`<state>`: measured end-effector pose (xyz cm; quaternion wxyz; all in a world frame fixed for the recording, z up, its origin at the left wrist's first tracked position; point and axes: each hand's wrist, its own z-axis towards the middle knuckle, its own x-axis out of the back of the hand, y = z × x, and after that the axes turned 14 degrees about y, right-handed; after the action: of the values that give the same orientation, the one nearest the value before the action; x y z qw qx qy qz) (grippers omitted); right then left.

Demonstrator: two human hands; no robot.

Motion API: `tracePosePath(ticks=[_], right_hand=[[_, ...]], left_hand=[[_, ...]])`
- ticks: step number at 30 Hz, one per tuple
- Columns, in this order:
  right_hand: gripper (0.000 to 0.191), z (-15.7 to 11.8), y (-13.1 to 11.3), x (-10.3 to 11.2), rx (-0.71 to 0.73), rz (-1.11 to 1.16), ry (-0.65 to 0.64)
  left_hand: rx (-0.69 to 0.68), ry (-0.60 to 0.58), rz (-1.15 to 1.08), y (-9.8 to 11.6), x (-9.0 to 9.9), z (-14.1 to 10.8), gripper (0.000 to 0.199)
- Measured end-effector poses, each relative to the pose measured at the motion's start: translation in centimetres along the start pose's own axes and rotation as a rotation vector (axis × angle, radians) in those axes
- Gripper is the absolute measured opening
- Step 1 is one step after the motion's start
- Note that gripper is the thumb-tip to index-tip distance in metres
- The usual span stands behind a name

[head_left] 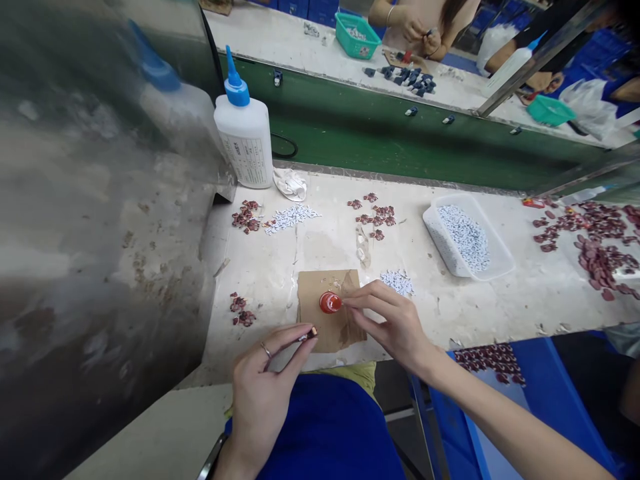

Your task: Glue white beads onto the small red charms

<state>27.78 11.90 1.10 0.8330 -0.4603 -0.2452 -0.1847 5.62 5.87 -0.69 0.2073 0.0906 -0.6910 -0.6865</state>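
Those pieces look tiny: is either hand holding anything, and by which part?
The left hand pinches a small piece between thumb and fingers; the gripped part is hidden. The right hand is at the red cup; whether it holds anything is unclear.

I'm seeing bright, diffuse light on bench (325, 248), w/ metal panel (100, 207) reflecting hazily; edges stretching, bkgd going soft.

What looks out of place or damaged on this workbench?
The cardboard under the red-filled cup looks worn: ragged lower edge, darker patch at lower right. A crumpled white wad, maybe tissue, lies beside the squeeze bottle, looking discarded.
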Motion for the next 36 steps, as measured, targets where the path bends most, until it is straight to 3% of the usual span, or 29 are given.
tracePosePath(ticks=[7,14,17,22,24,26,31,34,36], right_hand=[[0.018,0.2,-4.1,-0.1,-0.173,0.317,0.059],[0.014,0.2,-4.3,-0.4,-0.184,0.332,0.026],[0.012,0.0,-4.4,-0.2,-0.111,0.260,-0.003],[0.022,-0.4,-4.9,0.6,0.231,-0.042,-0.057],[0.026,-0.3,-5.1,1.0,0.296,-0.092,-0.067],[0.025,-0.1,-5.2,1.2,0.223,-0.027,-0.062],[0.030,1.0,-5.7,1.2,-0.251,0.297,-0.085],[0.015,2.2,-5.4,0.9,-0.353,0.363,-0.179],[0.011,3.6,-4.0,1.0,-0.364,0.349,-0.172]], left_hand=[[-0.224,-0.043,0.046,1.4,0.0,-0.2,0.029],[-0.222,-0.058,0.024,1.8,-0.2,-0.1,0.032],[-0.213,-0.054,0.024,1.6,-0.2,-0.2,0.032],[-0.185,-0.038,0.004,1.8,-0.3,-0.3,0.034],[-0.153,-0.049,-0.037,2.1,-0.4,-0.3,0.035],[-0.122,-0.055,-0.069,2.5,-0.6,-0.4,0.035],[-0.048,-0.018,-0.049,3.2,-1.0,-0.5,0.035],[-0.076,0.000,0.021,2.7,-0.4,-0.9,0.040],[-0.126,0.045,0.092,2.2,0.8,-1.4,0.043]])
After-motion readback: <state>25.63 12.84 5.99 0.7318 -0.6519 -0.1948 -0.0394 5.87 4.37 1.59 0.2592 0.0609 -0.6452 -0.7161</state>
